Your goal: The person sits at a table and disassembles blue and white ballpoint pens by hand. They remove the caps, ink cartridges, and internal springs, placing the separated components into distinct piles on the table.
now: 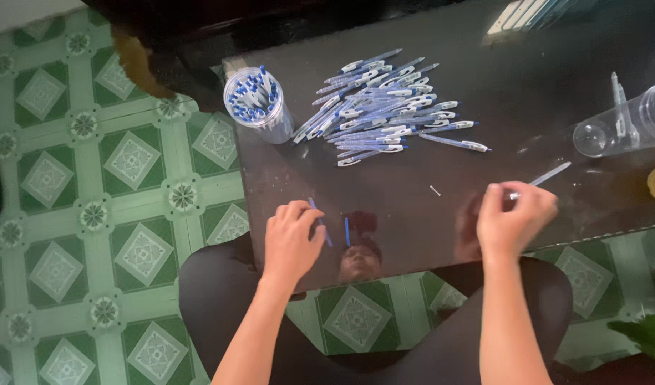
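Observation:
My left hand rests on the dark glass table near its front edge, pinching a thin blue pen refill. My right hand is closed on a clear pen barrel that sticks out up and to the right. A pile of several blue-and-white pens lies further back on the table. A tiny white part lies between my hands and the pile.
A clear cup full of pens stands at the table's back left. A clear empty cup lies on its side at the right. Green patterned floor tiles spread to the left. My dark-trousered knees sit under the table edge.

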